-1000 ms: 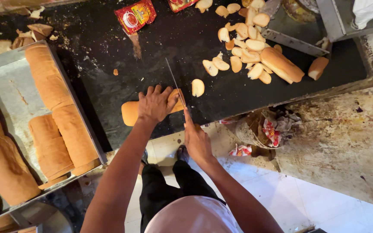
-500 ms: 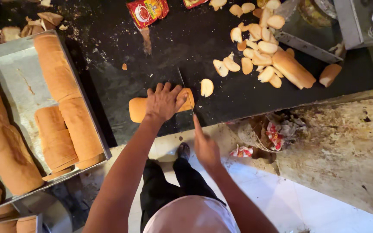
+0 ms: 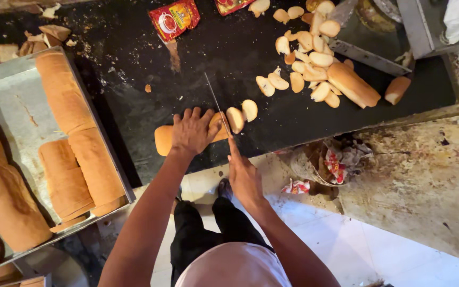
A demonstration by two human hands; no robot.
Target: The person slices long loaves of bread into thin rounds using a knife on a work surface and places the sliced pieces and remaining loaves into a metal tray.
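Observation:
My left hand (image 3: 193, 130) presses flat on a long bread loaf (image 3: 163, 140) lying on the dark countertop (image 3: 128, 111). My right hand (image 3: 244, 176) grips the handle of a knife (image 3: 217, 103) whose blade stands across the loaf just right of my left fingers. Two cut slices (image 3: 241, 117) lean right beside the blade.
A pile of several bread slices (image 3: 304, 58) and an uncut loaf (image 3: 353, 84) lie at the back right. A metal tray (image 3: 11, 122) at the left holds several long loaves (image 3: 81, 154). Red packets (image 3: 175, 19) lie at the back. Wrappers sit in a bin (image 3: 331, 162) below the counter.
The knife has come down across the loaf, and a second slice now stands beside the first. My left hand has stayed on the loaf.

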